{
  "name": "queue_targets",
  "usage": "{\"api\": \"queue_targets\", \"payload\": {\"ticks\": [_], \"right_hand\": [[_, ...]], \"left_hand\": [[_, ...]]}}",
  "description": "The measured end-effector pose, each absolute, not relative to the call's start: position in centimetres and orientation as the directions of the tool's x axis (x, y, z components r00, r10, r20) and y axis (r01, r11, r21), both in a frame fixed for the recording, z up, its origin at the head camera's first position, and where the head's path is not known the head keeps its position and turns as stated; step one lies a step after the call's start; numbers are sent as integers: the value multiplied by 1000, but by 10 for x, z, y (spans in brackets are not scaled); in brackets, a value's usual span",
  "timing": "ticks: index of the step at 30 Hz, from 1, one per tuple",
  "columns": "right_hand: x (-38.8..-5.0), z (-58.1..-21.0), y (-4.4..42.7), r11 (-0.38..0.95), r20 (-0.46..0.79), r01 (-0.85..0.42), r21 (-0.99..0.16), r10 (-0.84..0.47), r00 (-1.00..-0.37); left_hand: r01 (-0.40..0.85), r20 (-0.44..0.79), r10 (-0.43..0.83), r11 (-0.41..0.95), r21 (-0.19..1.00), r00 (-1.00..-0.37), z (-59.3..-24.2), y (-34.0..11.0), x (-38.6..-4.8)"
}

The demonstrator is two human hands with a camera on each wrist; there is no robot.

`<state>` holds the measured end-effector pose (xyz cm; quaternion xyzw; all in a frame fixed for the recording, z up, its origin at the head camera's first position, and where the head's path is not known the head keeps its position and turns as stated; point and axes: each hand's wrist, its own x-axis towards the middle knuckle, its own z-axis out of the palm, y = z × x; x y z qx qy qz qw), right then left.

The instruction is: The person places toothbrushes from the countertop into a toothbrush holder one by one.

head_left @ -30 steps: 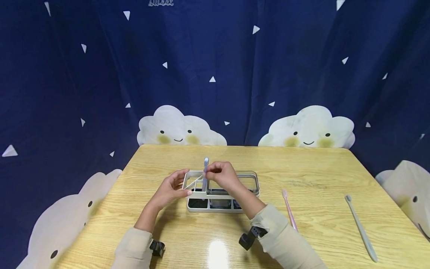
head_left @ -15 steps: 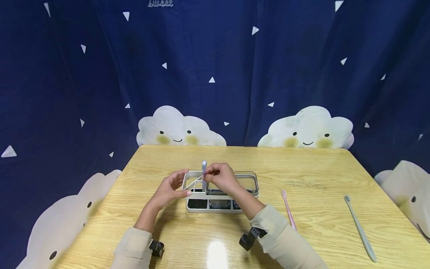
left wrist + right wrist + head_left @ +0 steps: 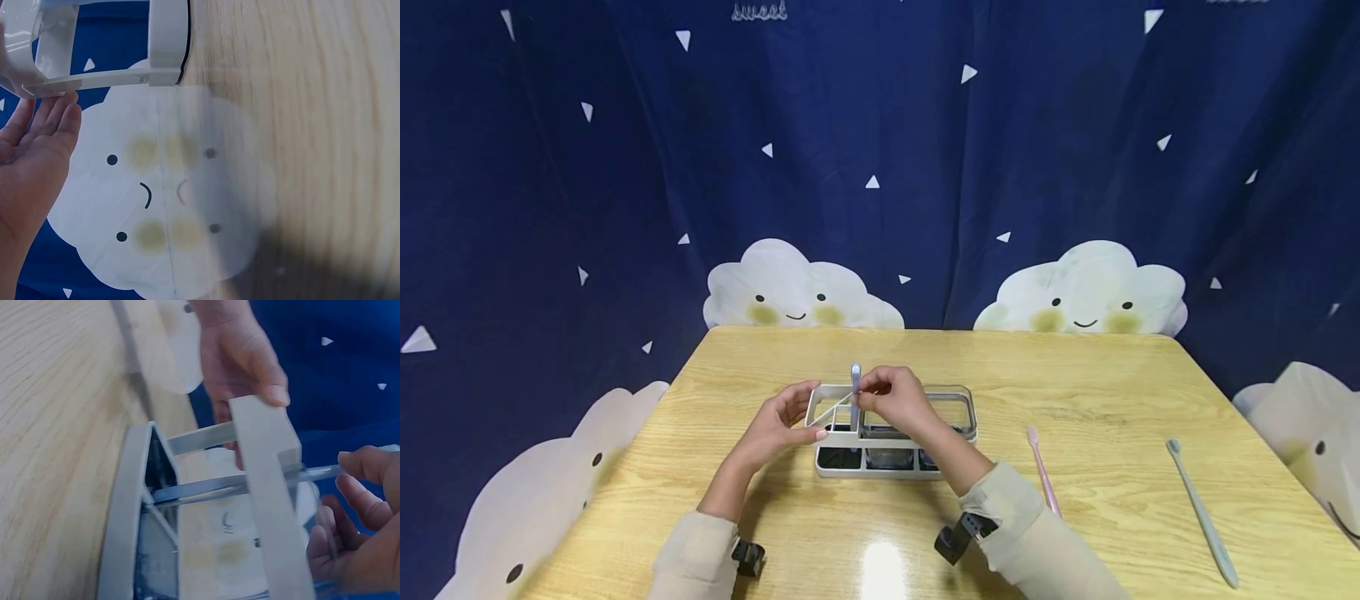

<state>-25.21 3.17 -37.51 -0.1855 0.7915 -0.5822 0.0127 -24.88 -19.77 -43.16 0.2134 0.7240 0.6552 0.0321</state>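
A white toothbrush holder (image 3: pixel 887 442) with an upper frame and a dark-bottomed base stands at the middle of the table. My left hand (image 3: pixel 778 425) grips its left end, thumb at the front of the upper frame and fingers behind. Upright in a left-side slot is a bluish toothbrush (image 3: pixel 855 377), bristle end up. Thumb and fingers of my right hand (image 3: pixel 901 402) pinch it just below the head. In the right wrist view, the toothbrush handle (image 3: pixel 212 489) passes through the upper frame down to the base. The left wrist view shows my left fingers under the frame (image 3: pixel 165 44).
Right of the holder, a pink toothbrush (image 3: pixel 1043 472) lies on the wooden table (image 3: pixel 1112 392), partly hidden by the right sleeve. Farther right lies a grey-green toothbrush (image 3: pixel 1202 512). A clear cup (image 3: pixel 955 408) sits in the holder's right part. A dark blue curtain (image 3: pixel 880 125) hangs behind.
The bluish toothbrush has sunk slightly and shifted a little left in its slot, with my right hand still pinching it. My left hand keeps its grip on the holder.
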Motion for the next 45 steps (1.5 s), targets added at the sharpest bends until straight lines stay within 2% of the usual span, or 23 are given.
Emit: {"api": "queue_targets", "payload": {"ticks": [7,32,45], "right_hand": [[-239,-369,46,161,197,-247,-956,-272,-942],[-223,-375,96,166,208,-251,-954,-238,-949],[-214,-372,132,219,245,-270,-938,-135,-960]], "left_hand": [[272,237,350,53,961,-906,-436,-195,-248],[244,196,347,99,965,-917,-437,-195,-249],[265,215,340,106,958,-916,-433,-199,-249]]}}
